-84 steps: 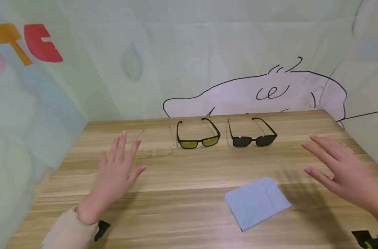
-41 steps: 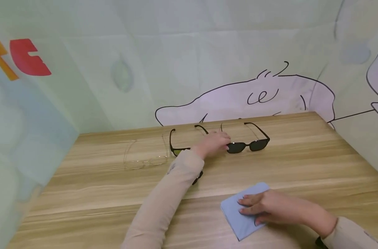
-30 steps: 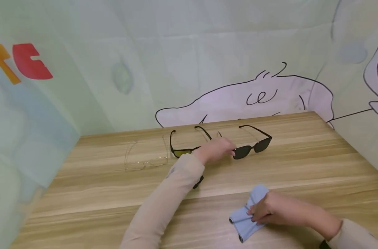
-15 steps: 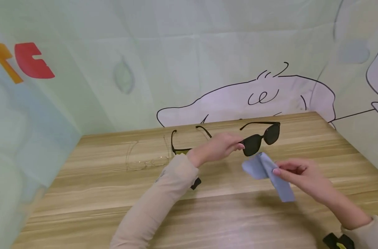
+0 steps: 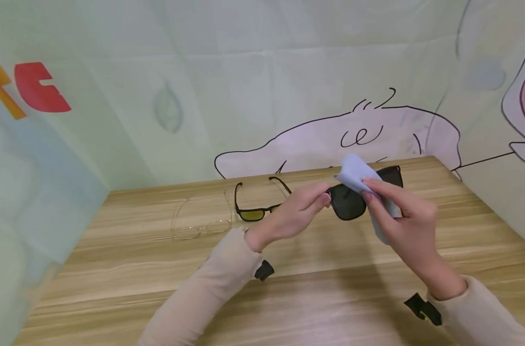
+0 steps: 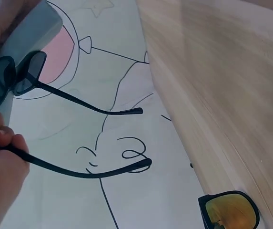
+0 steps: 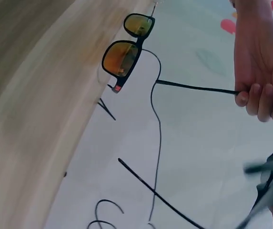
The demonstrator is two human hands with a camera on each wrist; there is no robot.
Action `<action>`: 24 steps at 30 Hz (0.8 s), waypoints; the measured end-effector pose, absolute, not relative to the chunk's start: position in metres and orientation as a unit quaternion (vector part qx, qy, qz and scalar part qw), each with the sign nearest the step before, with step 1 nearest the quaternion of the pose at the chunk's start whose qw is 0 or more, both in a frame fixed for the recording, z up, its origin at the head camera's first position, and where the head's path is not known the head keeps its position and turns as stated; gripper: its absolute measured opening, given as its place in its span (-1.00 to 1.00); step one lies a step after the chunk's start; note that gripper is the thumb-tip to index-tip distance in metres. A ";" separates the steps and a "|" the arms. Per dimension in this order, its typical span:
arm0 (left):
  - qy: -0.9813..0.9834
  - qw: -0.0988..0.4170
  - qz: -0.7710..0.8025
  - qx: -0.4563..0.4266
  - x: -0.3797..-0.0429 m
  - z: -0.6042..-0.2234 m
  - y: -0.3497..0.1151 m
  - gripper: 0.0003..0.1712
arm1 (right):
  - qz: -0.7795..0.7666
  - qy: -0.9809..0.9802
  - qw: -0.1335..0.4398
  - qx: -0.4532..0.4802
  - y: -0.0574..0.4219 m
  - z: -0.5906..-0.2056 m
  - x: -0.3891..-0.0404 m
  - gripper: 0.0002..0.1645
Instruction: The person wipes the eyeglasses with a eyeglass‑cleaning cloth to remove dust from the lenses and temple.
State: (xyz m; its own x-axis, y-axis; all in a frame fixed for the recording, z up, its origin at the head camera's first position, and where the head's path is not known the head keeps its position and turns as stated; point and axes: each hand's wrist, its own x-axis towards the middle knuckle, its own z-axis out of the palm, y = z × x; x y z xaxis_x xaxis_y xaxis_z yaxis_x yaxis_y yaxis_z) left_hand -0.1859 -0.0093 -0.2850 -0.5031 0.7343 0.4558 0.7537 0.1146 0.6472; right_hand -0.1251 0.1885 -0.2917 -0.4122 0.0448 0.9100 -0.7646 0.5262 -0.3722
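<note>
Black sunglasses (image 5: 348,204) with dark lenses are held up above the table, temples unfolded. My left hand (image 5: 294,211) grips one temple close to its hinge; the left wrist view shows the fingers curled round that temple (image 6: 74,172). In my right hand (image 5: 407,221), a light blue cloth (image 5: 358,174) is pinched between thumb and fingers. It lies over the front of the sunglasses around the bridge, covering part of both lenses. The left wrist view has the cloth (image 6: 34,29) directly behind the lenses (image 6: 29,71).
Black-framed glasses with yellow lenses (image 5: 251,215) stand on the wooden table (image 5: 158,278), partly behind my left hand. Left of them are thin clear-looking glasses (image 5: 208,227). A printed fabric backdrop (image 5: 245,96) rises along the table's back edge.
My left hand took hold of the dark sunglasses and lifted them, turning their front. The right hand picked the cloth off the table and brought it up onto the lenses.
</note>
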 end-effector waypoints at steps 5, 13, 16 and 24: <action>-0.728 0.014 -0.468 -0.500 -0.177 -0.282 -0.013 -0.75 | 0.323 -0.710 0.542 0.313 0.165 -0.286 -0.123 -0.64; -0.729 -0.034 -0.509 -0.457 -0.165 -0.281 -0.019 -0.70 | 0.290 -0.685 0.541 0.391 0.146 -0.285 -0.119 -0.71; -0.729 -0.021 -0.510 -0.455 -0.163 -0.282 -0.022 -0.67 | 0.294 -0.675 0.542 0.407 0.144 -0.285 -0.119 -0.72; -0.745 0.039 -0.491 -0.450 -0.165 -0.282 -0.031 -0.73 | 0.275 -0.661 0.527 0.458 0.148 -0.288 -0.113 -0.73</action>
